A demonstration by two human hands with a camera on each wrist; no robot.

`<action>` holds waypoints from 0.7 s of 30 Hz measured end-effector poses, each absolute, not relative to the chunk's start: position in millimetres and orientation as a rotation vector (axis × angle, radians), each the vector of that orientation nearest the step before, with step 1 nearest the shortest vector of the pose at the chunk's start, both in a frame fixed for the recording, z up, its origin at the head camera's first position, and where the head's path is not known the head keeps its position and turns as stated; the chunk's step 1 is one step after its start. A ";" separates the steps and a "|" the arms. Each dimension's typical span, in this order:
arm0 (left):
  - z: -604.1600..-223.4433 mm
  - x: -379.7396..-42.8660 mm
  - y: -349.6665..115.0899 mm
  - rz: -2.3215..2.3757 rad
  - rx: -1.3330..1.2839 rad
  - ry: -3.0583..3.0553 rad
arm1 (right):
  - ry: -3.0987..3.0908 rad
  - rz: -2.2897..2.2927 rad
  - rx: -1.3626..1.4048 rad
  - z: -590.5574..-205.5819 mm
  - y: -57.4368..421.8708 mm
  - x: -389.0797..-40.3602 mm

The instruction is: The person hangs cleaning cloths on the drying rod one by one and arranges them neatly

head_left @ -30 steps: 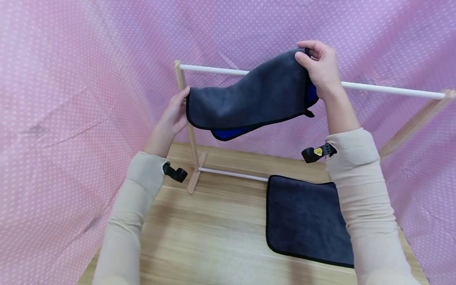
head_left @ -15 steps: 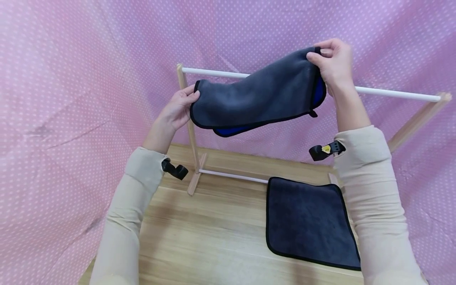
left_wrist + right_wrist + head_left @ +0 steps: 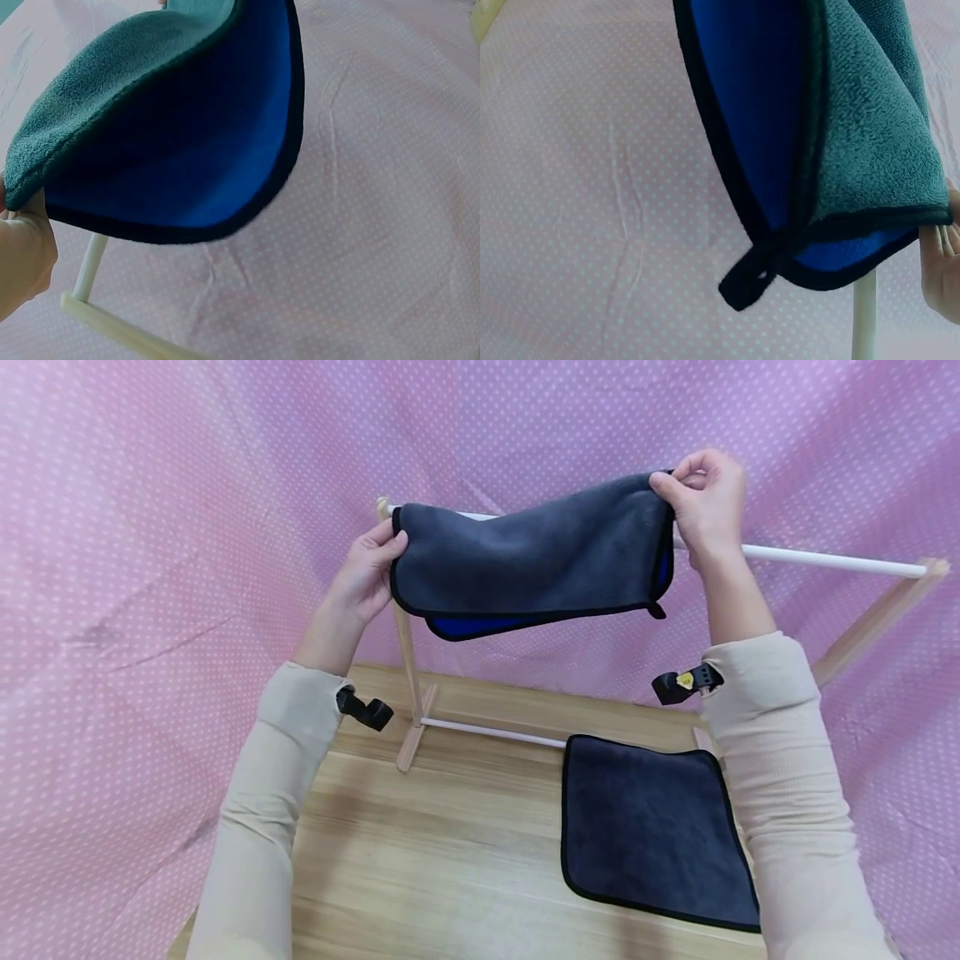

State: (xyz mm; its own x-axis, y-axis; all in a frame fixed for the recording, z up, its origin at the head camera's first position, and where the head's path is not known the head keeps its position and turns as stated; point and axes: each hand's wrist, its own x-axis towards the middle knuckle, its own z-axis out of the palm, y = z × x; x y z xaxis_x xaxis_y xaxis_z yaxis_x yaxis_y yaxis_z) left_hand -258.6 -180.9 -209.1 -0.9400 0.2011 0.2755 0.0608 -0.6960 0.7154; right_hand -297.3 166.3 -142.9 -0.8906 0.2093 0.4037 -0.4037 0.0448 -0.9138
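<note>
A dark grey towel with black edging and a blue underside is folded over and held up by both hands. My left hand pinches its left end, near the top of the rack's left post. Higher up, my right hand pinches the right end between thumb and fingers. The towel overlaps the rack's white top rod in the head view and sags between the hands. In the left wrist view the blue side opens below the fold. A black hanging loop dangles from a corner in the right wrist view.
A second dark grey towel lies flat on the wooden table, at the right. The rack's left post stands on a wooden foot, with a lower white rod behind. Pink dotted cloth surrounds the table.
Both hands moved right at first; the left hand then rose and shifted back left, lifting the towel's left end to the height of the top rod. The right hand dipped slightly.
</note>
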 end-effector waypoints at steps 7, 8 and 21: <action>-205.9 -259.9 -184.6 2.810 0.543 1.186 | -1.921 1.879 0.174 -144.5 167.1 -298.7; -205.3 -260.2 -185.2 2.823 0.550 1.180 | -1.945 1.855 0.157 -144.5 167.4 -298.9; -194.1 -269.9 -183.7 2.833 0.539 1.216 | -1.963 2.089 0.126 -141.5 175.6 -299.0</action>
State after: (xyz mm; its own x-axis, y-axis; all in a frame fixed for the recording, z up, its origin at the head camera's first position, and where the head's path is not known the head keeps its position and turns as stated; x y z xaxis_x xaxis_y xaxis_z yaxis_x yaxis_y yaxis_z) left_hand -269.9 -183.7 -194.1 -0.9406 0.1447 0.3072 0.1231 -0.6980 0.7055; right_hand -299.0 175.6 -141.5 -0.9594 0.1370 0.2465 -0.2546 -0.0443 -0.9660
